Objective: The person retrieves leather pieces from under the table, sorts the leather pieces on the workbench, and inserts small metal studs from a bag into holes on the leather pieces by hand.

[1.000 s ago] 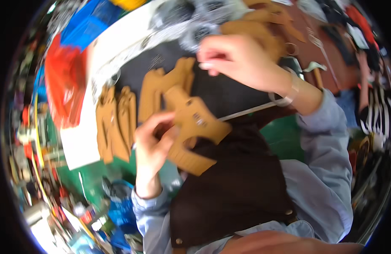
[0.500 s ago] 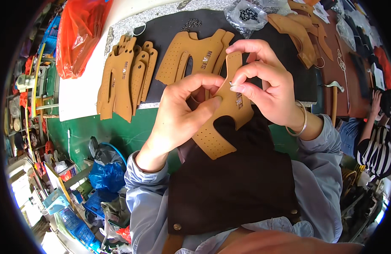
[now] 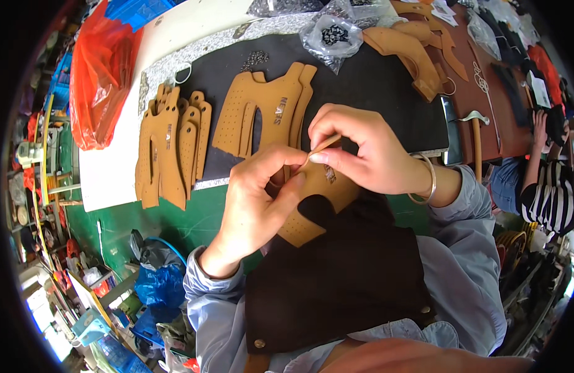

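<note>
Our hands hid most of the tan leather piece (image 3: 312, 208); its upper edge sat behind the fingers. Left hand (image 3: 259, 199) pinched it between thumb and curled fingers; right hand (image 3: 361, 152), at 1 o'clock from it, nipped a thin strap end. At 12 o'clock lay more cutouts (image 3: 262, 112) on a black mat (image 3: 386, 87), green table (image 3: 175, 221) beneath. The surroundings at the rim were too warped to read.

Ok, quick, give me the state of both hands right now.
Left hand: closed, gripping the tan leather piece from the left.
Right hand: closed, pinching a narrow strap of that same piece between thumb and fingertips.
</note>
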{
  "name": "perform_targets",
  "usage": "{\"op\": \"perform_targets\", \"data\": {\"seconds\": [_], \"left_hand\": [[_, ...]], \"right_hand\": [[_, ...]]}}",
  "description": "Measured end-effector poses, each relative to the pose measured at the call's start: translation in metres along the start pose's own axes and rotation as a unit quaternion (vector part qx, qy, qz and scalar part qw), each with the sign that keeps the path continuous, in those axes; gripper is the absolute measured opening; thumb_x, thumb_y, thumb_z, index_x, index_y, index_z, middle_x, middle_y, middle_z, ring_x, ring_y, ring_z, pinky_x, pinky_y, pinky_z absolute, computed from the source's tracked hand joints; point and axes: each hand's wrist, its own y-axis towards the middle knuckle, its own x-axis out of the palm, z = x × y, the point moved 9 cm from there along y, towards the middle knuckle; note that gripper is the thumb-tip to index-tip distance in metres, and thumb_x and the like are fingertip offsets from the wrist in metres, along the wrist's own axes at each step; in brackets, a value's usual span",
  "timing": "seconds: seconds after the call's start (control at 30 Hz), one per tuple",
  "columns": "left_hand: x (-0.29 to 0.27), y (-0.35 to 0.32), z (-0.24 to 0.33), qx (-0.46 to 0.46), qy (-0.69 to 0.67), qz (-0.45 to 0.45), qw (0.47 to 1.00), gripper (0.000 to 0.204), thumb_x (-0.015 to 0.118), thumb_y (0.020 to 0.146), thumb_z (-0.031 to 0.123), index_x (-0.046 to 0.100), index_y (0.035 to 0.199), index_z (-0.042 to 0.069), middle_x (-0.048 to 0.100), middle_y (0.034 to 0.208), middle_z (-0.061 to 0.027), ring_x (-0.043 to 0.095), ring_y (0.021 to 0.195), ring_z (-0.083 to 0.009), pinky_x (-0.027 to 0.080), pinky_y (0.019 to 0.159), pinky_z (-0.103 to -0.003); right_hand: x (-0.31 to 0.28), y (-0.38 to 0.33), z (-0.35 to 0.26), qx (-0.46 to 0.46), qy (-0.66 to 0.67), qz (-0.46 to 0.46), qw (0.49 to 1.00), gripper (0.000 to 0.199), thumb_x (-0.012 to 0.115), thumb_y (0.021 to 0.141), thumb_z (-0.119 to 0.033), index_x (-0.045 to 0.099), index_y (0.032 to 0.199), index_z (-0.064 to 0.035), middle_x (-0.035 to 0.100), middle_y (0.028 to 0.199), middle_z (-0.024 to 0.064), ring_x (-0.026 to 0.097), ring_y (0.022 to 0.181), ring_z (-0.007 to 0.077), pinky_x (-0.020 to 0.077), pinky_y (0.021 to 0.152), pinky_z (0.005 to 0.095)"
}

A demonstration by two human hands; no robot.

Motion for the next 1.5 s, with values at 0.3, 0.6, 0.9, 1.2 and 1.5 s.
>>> {"op": "perform_targets", "data": {"seconds": [0.3, 0.6, 0.9, 1.2, 1.5], "left_hand": [[-0.022, 0.008, -0.036, -0.075, -0.271, 0.130, 0.951, 0.031, 0.063, 0.074, -0.004, 0.053, 0.103, -0.001, 0.056, 0.091, -0.0071, 0.056, 0.073, -0.0100, 0.047, 0.058, -0.021], [-0.016, -0.001, -0.056, -0.099, -0.339, 0.072, 0.933, 0.012, 0.061, 0.078, -0.004, 0.051, 0.085, -0.001, 0.060, 0.075, -0.0089, 0.060, 0.064, -0.0135, 0.049, 0.063, -0.023], [-0.014, 0.000, -0.056, -0.131, -0.341, 0.045, 0.930, 0.014, 0.056, 0.079, -0.006, 0.050, 0.092, -0.003, 0.060, 0.077, -0.0091, 0.061, 0.068, -0.0142, 0.049, 0.065, -0.024], [-0.009, 0.008, -0.046, -0.119, -0.224, 0.067, 0.965, 0.013, 0.051, 0.083, -0.004, 0.047, 0.095, -0.005, 0.061, 0.082, -0.0104, 0.062, 0.071, -0.0131, 0.049, 0.065, -0.023], [0.005, 0.009, -0.034, -0.125, -0.168, 0.015, 0.978, 0.015, 0.050, 0.086, -0.002, 0.055, 0.099, -0.007, 0.062, 0.086, -0.0088, 0.062, 0.075, -0.0126, 0.051, 0.069, -0.023]], "right_hand": [[-0.020, 0.017, 0.017, -0.032, 0.119, 0.064, 0.990, 0.008, 0.058, 0.080, 0.001, 0.051, 0.085, 0.0011, 0.054, 0.085, 0.0042, 0.051, 0.077, 0.0082, 0.0421, 0.067, 0.0213], [-0.109, 0.078, 0.045, -0.162, -0.547, 0.178, 0.802, 0.001, 0.063, 0.068, -0.012, 0.063, 0.069, -0.0111, 0.051, 0.082, 0.0009, 0.048, 0.084, 0.0207, 0.0402, 0.073, 0.0325], [-0.107, 0.083, 0.054, -0.195, -0.521, 0.160, 0.816, 0.003, 0.058, 0.072, -0.007, 0.057, 0.070, -0.0091, 0.054, 0.082, 0.0015, 0.050, 0.081, 0.0202, 0.0393, 0.072, 0.0313], [-0.070, 0.045, -0.020, -0.042, -0.048, 0.084, 0.994, 0.004, 0.051, 0.084, -0.003, 0.053, 0.082, 0.0004, 0.053, 0.076, 0.0015, 0.047, 0.064, 0.0054, 0.0392, 0.058, 0.0186], [-0.013, 0.018, -0.028, -0.091, -0.093, 0.051, 0.990, 0.009, 0.062, 0.070, 0.002, 0.057, 0.075, -0.0028, 0.054, 0.071, 0.0066, 0.053, 0.061, 0.0215, 0.0422, 0.054, 0.0289]]}}
